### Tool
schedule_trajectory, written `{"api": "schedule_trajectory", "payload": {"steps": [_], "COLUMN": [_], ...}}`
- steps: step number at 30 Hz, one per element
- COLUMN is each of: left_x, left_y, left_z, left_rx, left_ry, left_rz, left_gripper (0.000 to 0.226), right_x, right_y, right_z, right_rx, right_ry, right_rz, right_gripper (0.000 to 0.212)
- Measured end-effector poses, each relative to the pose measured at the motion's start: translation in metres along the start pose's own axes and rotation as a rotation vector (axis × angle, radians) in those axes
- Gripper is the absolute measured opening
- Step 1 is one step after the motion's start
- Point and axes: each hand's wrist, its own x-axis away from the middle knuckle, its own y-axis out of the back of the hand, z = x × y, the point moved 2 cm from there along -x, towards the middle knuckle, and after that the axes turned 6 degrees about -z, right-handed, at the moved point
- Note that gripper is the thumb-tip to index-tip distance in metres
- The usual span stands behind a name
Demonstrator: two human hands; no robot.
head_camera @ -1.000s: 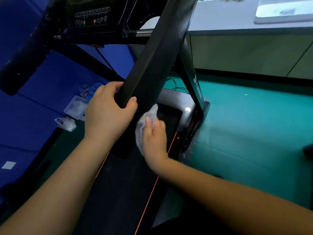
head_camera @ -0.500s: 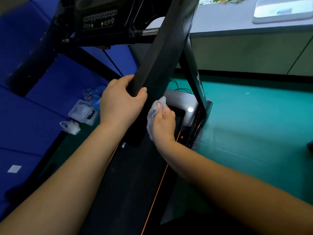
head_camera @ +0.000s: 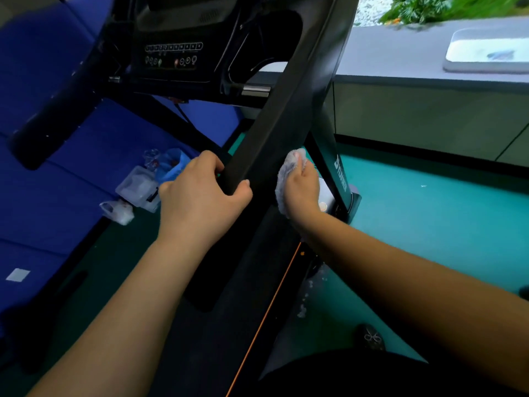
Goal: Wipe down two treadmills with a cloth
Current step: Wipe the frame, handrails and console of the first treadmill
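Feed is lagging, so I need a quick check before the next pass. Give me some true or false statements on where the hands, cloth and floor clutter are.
1. The left hand grips the black handrail. True.
2. The cloth is in the left hand. False: the right hand holds it against the handrail.
3. The cloth is bright red. False: it is pale grey.
4. Clear plastic containers lie to the left of the treadmill belt. True.
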Motion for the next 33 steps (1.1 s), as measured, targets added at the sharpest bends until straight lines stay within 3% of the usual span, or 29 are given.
{"api": "schedule_trajectory", "payload": {"steps": [7, 11, 13, 16, 19, 22, 25, 27, 33], "left_x": [-0.002, -0.001, -0.001, -0.002, -0.002, -0.002, -0.002, -0.002, -0.002], "left_y": [0.000, 0.002, 0.002, 0.002, 0.001, 0.000, 0.000, 0.000, -0.001], "left_z": [-0.001, -0.003, -0.004, -0.005, -0.005, -0.005, -0.005, -0.004, -0.004], "left_rx": [0.049, 0.063, 0.050, 0.031, 0.027, 0.019, 0.025, 0.030, 0.034], "left_ry": [0.050, 0.067, 0.076, 0.082, 0.096, 0.084, 0.077, 0.071, 0.089], "left_rz": [0.017, 0.012, 0.010, 0.012, 0.022, 0.022, 0.020, 0.017, 0.034], "left_gripper": [0.034, 0.032, 0.033, 0.034, 0.035, 0.036, 0.035, 0.035, 0.034], "right_x": [-0.054, -0.033, -0.023, -0.022, -0.023, -0.024, -0.034, -0.047, -0.090], "right_y": [0.014, 0.023, 0.023, 0.027, 0.037, 0.028, 0.015, 0.013, 0.011], "right_z": [0.032, 0.036, 0.033, 0.038, 0.056, 0.064, 0.054, 0.052, 0.079], "right_rx": [0.058, 0.003, -0.024, -0.048, -0.137, -0.101, 0.052, 0.058, 0.013], "right_ry": [0.039, 0.329, 0.446, 0.481, 0.591, 0.698, 0.673, 0.716, 0.703], "right_rz": [-0.092, -0.194, -0.152, -0.122, -0.215, -0.113, 0.003, 0.012, -0.132], "right_gripper": [0.044, 0.043, 0.045, 0.041, 0.038, 0.049, 0.065, 0.061, 0.049]}}
